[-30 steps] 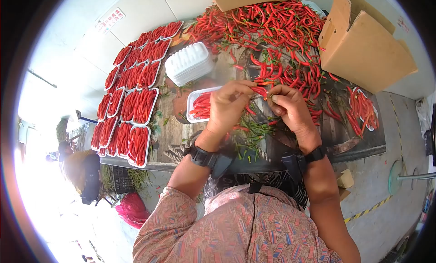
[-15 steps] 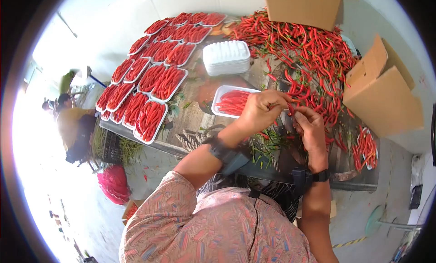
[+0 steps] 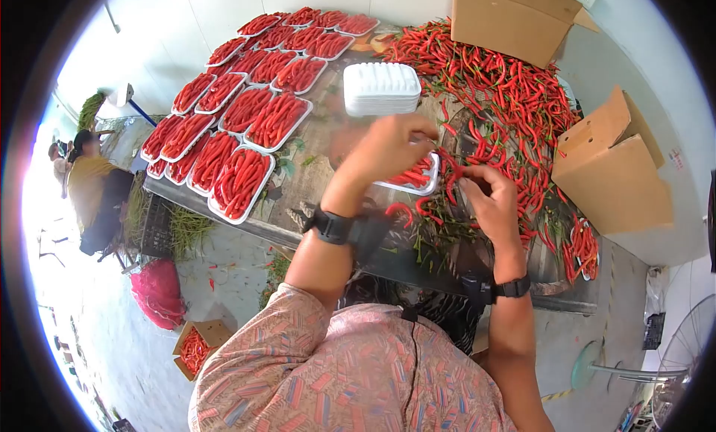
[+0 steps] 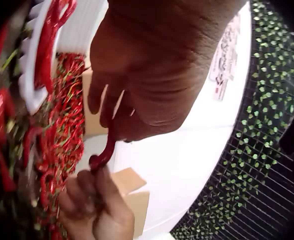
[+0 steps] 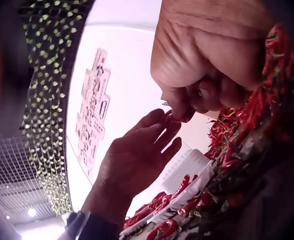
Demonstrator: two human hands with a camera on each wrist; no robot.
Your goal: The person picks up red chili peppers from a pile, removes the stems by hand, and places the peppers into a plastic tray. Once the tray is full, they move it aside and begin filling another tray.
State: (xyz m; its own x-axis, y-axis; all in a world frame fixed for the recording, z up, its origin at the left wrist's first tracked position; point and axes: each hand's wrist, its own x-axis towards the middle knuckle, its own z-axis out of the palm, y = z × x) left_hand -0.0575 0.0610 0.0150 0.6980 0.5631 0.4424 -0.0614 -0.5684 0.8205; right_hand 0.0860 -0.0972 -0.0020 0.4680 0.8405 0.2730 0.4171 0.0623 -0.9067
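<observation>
A glossy, curved red chili (image 4: 106, 149). The left grip (image 3: 388, 147) pinches one end, the right grip (image 3: 488, 201) the other.

Salmon shirt (image 3: 358, 372), blue-red striped patches; forearms bare; black strap (image 3: 332, 227) and camera mount (image 3: 371, 237) behind left hand (image 3: 388, 145); same behind right hand (image 3: 492, 201)

Right hand (image 5: 207, 75) and left hand (image 5: 134, 160) meet fingertips over a tray (image 5: 186, 164) (chillies (image 5: 183, 184) inside).
</observation>
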